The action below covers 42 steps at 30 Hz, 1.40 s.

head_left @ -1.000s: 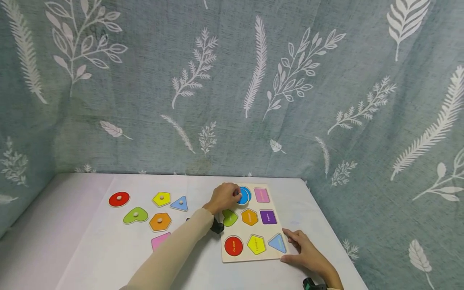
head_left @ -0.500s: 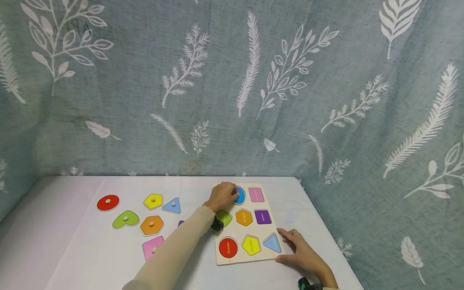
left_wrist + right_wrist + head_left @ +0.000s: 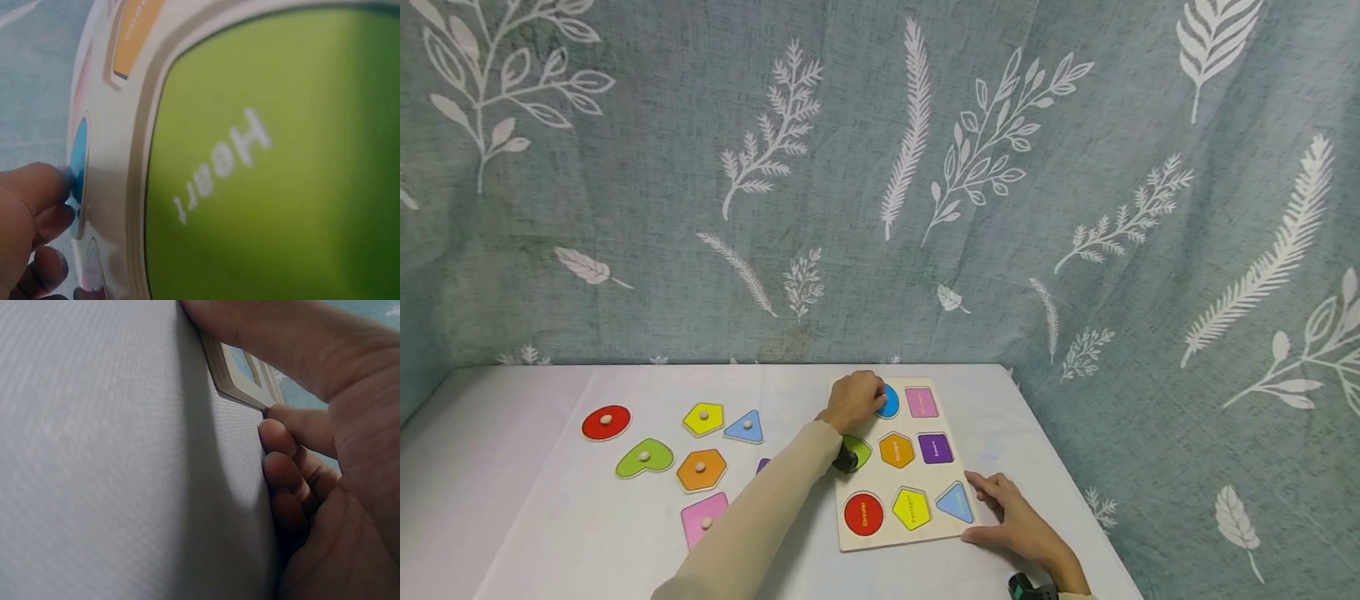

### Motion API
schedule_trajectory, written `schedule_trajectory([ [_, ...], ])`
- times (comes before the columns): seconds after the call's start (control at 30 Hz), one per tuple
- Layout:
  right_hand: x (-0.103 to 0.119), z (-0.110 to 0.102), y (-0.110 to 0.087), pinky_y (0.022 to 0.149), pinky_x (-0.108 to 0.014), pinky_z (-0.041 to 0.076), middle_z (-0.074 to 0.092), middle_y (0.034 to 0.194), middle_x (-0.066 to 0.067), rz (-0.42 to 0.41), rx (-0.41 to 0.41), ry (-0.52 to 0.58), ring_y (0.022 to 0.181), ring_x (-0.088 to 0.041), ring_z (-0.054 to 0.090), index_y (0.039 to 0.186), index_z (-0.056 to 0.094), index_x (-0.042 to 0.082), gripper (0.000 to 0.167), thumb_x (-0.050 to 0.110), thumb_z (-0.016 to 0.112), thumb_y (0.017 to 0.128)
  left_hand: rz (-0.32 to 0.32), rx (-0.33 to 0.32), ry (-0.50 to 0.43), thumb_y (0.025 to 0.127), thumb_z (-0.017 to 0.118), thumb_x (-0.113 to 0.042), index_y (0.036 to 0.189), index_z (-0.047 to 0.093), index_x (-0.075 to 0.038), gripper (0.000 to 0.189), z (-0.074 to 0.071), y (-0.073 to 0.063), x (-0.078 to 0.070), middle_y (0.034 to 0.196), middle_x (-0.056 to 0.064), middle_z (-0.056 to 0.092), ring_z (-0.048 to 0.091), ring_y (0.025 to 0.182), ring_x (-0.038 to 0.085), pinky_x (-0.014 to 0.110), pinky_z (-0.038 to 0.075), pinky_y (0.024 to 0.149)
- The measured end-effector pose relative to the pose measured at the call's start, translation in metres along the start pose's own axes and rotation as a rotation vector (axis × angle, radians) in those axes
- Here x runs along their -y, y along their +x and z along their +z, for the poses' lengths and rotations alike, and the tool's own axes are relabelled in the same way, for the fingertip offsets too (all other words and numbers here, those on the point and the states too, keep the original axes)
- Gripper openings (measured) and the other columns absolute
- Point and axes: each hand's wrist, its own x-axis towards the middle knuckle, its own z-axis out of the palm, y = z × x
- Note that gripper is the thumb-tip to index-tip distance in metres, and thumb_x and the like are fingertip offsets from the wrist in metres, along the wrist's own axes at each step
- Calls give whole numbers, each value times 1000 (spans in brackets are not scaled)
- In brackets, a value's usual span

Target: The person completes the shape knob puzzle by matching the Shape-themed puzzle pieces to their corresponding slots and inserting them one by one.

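In the head view, my left hand (image 3: 855,402) pinches a blue round puzzle piece (image 3: 891,402) over the upper left of a wooden shape board (image 3: 886,482). The left wrist view shows my thumb and fingertips at that blue piece (image 3: 78,169), which lies against the board; its knob is hidden. Beside it is the board's green recess (image 3: 219,169), printed "Heart". My right hand (image 3: 1018,521) holds the board's near right corner between thumb and index finger. In the right wrist view the other fingers (image 3: 284,465) are curled beside the board's edge (image 3: 240,390).
To the left lie knobbed pieces: a red oval (image 3: 606,427), green heart (image 3: 651,460), yellow pentagon (image 3: 709,423), blue triangle (image 3: 739,431), orange hexagon (image 3: 692,477) and pink piece (image 3: 700,508). The left sleeve (image 3: 767,512) partly covers a purple piece (image 3: 763,464). A leaf-patterned curtain (image 3: 850,167) hangs behind.
The blue piece, offset from the board's blue recess a second ago, now lines up with it. The head view has shifted, so the whole scene sits further left. The right hand keeps its place.
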Motion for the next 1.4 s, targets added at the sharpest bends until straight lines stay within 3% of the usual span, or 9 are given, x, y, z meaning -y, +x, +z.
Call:
schedule_trajectory([
  [0.1,0,0,1,85,-31,38,42,103,-5,4,2,12,99,-20,40,155,47,15,96,40,93,74,22,3,35,96,70,-18,84,74,-14,13,-1,1,-1,82,-2,62,57,75,14,36,53,73],
  [0.27,-1,0,1,87,-30,39,41,103,-4,5,3,22,100,-19,40,155,47,16,96,40,92,74,29,3,85,92,67,-11,63,56,-14,31,-1,2,-4,68,-1,45,42,61,15,32,40,57],
  [0.57,1,-1,-1,82,-30,37,41,102,-5,6,-7,2,98,-19,39,154,48,15,97,40,93,73,21,13,98,92,66,-10,57,48,-15,40,1,2,-6,65,-1,42,40,59,14,30,38,56],
  [0.93,0,0,1,92,-34,43,43,103,-3,-2,-21,-32,101,-19,42,154,48,15,97,43,93,73,-8,20,100,96,70,-17,64,62,-13,33,-1,2,-6,67,-1,54,50,62,14,33,48,61],
  [1.1,3,1,2,92,-34,42,43,103,-3,2,-21,-32,101,-19,42,154,48,14,97,44,93,73,-36,23,76,97,73,-23,84,76,-14,16,-4,0,-3,85,-1,70,63,76,15,37,55,76],
  [1.2,3,1,2,91,-34,42,43,102,-4,3,-15,-33,100,-19,42,154,48,14,97,44,92,73,-17,12,63,96,74,-26,93,79,-15,12,-7,-4,0,94,-1,73,67,86,16,39,56,80],
  [1.4,-1,-1,0,85,-29,40,42,102,-4,-1,0,-10,99,-19,41,155,47,14,97,44,91,75,30,-4,-50,94,77,-20,87,75,-15,9,-22,-16,8,80,-2,66,59,71,14,34,52,66],
])
